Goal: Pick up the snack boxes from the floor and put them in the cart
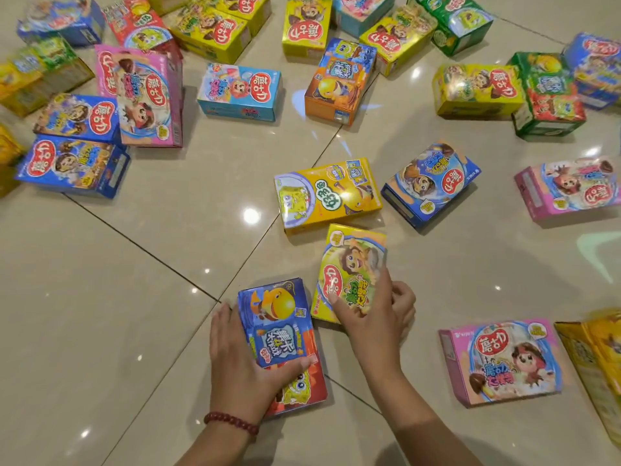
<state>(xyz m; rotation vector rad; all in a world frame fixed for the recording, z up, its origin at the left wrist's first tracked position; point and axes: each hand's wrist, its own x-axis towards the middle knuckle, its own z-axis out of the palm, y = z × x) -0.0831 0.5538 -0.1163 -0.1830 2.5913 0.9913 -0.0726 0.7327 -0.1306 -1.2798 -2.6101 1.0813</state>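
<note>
My left hand (239,363) grips a blue and red snack box (280,344) at about six o'clock in the view: my thumb lies across its printed top and my fingers wrap round its left edge. A red bead bracelet (231,422) sits on that wrist. The box lies flat on the tiled floor (111,297).

My right hand (373,314) holds a yellow-green snack box (349,270) just to the three o'clock side of the first. My thumb and forefinger press on its face, and my other fingers curl round its right edge. This box looks tilted, its near end lifted toward me, though I cannot tell whether it is fully clear of the floor.

Just beyond it, toward twelve o'clock, a yellow box (327,195) lies flat, and a blue box (431,183) sits near that one at one o'clock. A pink box (502,359) rests at four o'clock from my hands, with a yellow pack (594,361) beside it at the frame's right edge. Another pink box (571,191) lies at two o'clock.

More boxes ring the far floor from nine through twelve to two o'clock, among them a light blue box (240,90), an orange box (339,82) and a tall pink box (141,95). Some there lie stacked or touching.
</note>
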